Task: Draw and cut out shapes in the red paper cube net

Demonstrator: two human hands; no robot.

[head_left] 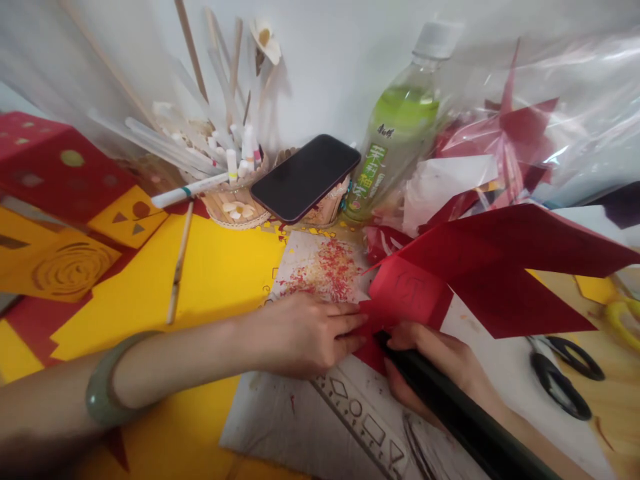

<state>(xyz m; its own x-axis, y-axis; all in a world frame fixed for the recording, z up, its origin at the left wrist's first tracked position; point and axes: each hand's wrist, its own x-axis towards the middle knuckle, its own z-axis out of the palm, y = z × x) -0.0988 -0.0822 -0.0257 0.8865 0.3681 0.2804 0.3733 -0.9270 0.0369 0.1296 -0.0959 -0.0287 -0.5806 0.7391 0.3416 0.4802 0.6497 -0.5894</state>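
Observation:
My left hand (pixel 305 333) lies palm down, its fingers stretched out onto the edge of a folded red card (pixel 407 290). Faint pencil lines show on the card's upright face, and larger red flaps spread to the right. My right hand (pixel 443 353) grips a thick black pen-like tool (pixel 450 403); its exact kind I cannot make out. The tool's tip points down at the red card, just right of my left fingertips, and the contact is partly hidden. Under both hands is a grey-white board (pixel 270 413) bearing a stencil ruler (pixel 363 417) with cut-out shapes.
Red and yellow paper shavings (pixel 337 267) lie behind my left hand. A phone (pixel 307 177) rests on small baskets, beside a green drink bottle (pixel 395 127). Black-handled scissors (pixel 563 380) lie right. Yellow sheets (pixel 230 267), a thin stick (pixel 179 267) and a red paper box (pixel 60 160) stand left.

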